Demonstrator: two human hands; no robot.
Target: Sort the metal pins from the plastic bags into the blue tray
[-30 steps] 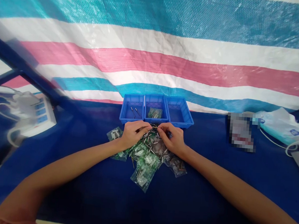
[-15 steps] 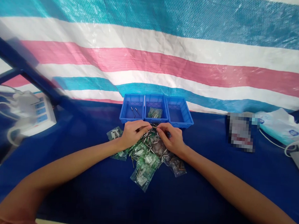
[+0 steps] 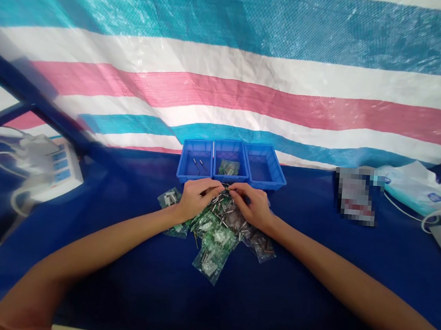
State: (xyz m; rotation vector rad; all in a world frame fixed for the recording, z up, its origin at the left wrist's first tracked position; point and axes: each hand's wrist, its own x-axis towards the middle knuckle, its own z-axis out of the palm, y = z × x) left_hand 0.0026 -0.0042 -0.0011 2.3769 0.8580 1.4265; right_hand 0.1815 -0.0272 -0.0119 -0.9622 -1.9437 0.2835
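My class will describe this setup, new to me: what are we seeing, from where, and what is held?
No machine here: a camera on a person's head looks forward and down. Their bare left hand and bare right hand seem to pinch a thin brassy-looking piece, too small to identify. Slim silvery rods and clear plastic bags of parts lie heaped on a dark blue table. Beyond stand three blue plastic trays: the left tray holds thin rods, the middle tray a see-through bag.

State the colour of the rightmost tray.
The rightmost tray is blue; it shows best in the head view, the only one.
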